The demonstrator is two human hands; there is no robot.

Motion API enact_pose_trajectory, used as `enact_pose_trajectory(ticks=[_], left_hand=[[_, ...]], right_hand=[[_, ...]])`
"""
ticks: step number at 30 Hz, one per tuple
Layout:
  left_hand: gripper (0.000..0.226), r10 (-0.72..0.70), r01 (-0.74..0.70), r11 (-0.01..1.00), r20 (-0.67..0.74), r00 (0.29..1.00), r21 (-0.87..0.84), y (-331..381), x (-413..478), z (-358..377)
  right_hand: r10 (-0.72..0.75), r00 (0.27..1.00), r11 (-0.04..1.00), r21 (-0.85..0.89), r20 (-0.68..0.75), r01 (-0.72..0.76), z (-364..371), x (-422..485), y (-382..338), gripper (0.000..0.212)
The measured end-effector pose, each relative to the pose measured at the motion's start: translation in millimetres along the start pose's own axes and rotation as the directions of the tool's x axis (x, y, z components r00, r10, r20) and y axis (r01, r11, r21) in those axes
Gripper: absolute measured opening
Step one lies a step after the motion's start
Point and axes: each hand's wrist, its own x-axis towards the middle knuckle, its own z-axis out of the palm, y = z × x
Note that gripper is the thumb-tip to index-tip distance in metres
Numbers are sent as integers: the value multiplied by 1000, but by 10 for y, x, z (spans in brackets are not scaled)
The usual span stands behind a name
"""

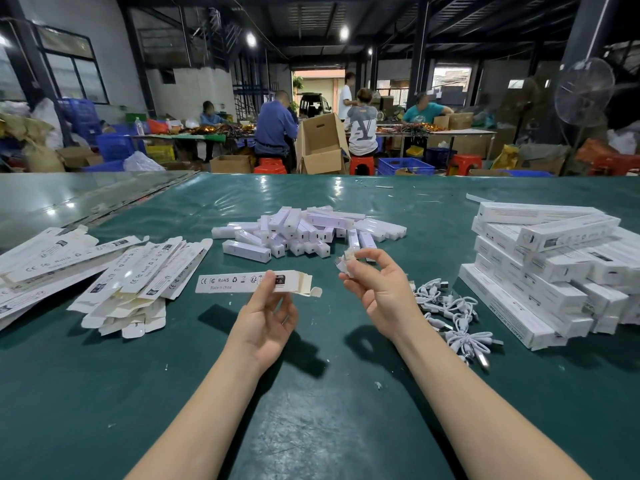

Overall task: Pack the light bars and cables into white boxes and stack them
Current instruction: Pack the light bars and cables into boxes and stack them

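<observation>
Right of the light-bar heap (304,230), stacked white boxes (554,265) are judged done; before it, one open box (242,281) is pinched by the left hand (266,317), an unidentified white piece (346,263) by the right hand (375,289), while the heap, cables (446,306) and flat cartons (121,278) await packing.
</observation>
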Motion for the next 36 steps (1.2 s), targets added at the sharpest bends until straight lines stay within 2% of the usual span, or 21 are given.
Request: enact_pose_trajectory(ticks=[3, 6, 9, 13, 16, 19, 22, 30, 36], left_hand=[[15, 1, -1, 1000, -6, 1000, 9, -2, 16, -9], [11, 0, 0, 1000, 10, 1000, 28, -5, 15, -7], [7, 15, -15, 999, 11, 1000, 46, -9, 12, 5], [6, 29, -30, 998, 26, 999, 48, -1, 2, 0], [5, 102, -108, 984, 49, 994, 143, -1, -1, -12], [9, 173, -182, 955, 58, 983, 236, -28, -7, -12], [12, 197, -202, 960, 42, 979, 193, -39, -23, 1], [12, 189, -220, 957, 170, 967, 190, -87, -51, 12], [23, 167, -203, 962, 194, 967, 185, -92, -46, 2]], right_hand=[[44, 992, 997, -61, 121, -37, 58, -18, -13, 22], [44, 978, 964, -264, 206, 12, 106, -31, 27, 23], [17, 977, 897, -435, 213, 79, 138, -34, 70, 21], [-39, 981, 812, -566, 189, 141, 169, -36, 88, 21], [-64, 979, 745, -643, 195, 177, 183, -62, 105, 24], [-79, 980, 770, -613, 183, 177, 188, -67, 123, 27], [-89, 982, 811, -560, 167, 169, 171, -56, 149, 30], [-147, 983, 878, -444, 110, 181, 124, -62, 191, 34], [-132, 984, 892, -419, 118, 170, 81, -50, 210, 31]])
